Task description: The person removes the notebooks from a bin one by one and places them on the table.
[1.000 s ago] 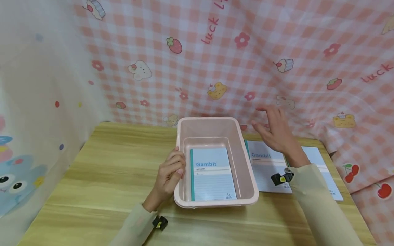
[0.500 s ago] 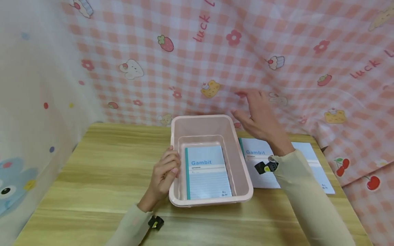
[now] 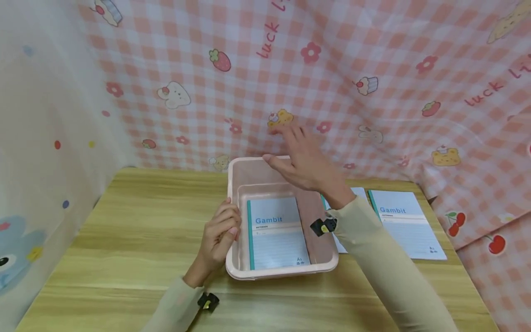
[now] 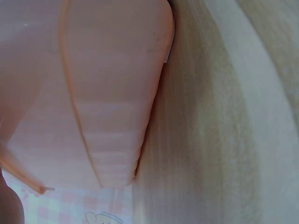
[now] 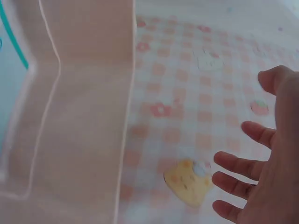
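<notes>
A pale pink plastic basin (image 3: 244,173) stands on the table, its left rim gripped by my left hand (image 3: 220,235). Inside it a blue notebook (image 3: 278,240) marked Gambit lies flat, its teal spine to the left. My right hand (image 3: 309,163) hovers over the basin's far right part, thumb and fingers spread, holding nothing. In the right wrist view those fingers (image 5: 238,163) are apart from the basin wall (image 5: 84,116). The left wrist view shows the basin's outer side (image 4: 112,84) close against the tabletop.
Right of the basin lies a second notebook (image 3: 357,192), partly hidden by the right forearm. Beside it is a third notebook (image 3: 408,230). Wood-grain tabletop (image 3: 157,221) spreads to the left. A checked pink curtain (image 3: 249,83) hangs behind the table's far edge.
My right hand has moved left from above the notebooks on the right to over the basin. My left hand keeps its grip on the rim. The view has shifted slightly.
</notes>
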`<state>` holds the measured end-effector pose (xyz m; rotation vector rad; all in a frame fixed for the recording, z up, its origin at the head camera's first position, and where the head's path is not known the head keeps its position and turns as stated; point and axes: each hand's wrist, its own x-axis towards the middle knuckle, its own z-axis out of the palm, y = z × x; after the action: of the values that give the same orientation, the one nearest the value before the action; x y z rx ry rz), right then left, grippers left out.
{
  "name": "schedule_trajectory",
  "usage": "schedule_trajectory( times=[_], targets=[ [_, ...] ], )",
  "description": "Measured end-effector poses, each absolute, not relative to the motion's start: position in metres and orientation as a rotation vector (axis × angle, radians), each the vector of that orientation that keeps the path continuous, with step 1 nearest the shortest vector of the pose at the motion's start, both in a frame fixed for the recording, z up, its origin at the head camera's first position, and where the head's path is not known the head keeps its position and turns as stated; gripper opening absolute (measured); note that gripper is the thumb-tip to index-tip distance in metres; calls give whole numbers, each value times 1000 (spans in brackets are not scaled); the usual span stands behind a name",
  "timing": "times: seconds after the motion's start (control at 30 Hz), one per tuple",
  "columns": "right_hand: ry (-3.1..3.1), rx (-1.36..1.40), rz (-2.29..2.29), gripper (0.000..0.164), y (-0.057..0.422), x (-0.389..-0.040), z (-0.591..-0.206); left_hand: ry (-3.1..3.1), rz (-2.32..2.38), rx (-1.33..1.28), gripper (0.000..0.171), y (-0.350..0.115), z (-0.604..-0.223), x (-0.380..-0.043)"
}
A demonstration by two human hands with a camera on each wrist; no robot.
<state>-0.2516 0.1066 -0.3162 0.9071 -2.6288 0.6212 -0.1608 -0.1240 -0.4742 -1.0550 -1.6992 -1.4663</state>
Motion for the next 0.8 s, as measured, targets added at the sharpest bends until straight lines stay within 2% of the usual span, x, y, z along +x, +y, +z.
schedule_trajectory(
  times=[0.23,0.6,0.8],
  targets=[
    [-2831,928,530,55,76,-249,-331,-1693,-1473,-1052,24,-123,-475,-161],
    [-3250,818,238,68,49,-253,-353,-1682,-1476,-1070,24,-123,-476,-162],
    [-3390,755,196,68,35,-260,-373,-1681,-1465,-1068,24,-123,-477,-162]
  ],
)
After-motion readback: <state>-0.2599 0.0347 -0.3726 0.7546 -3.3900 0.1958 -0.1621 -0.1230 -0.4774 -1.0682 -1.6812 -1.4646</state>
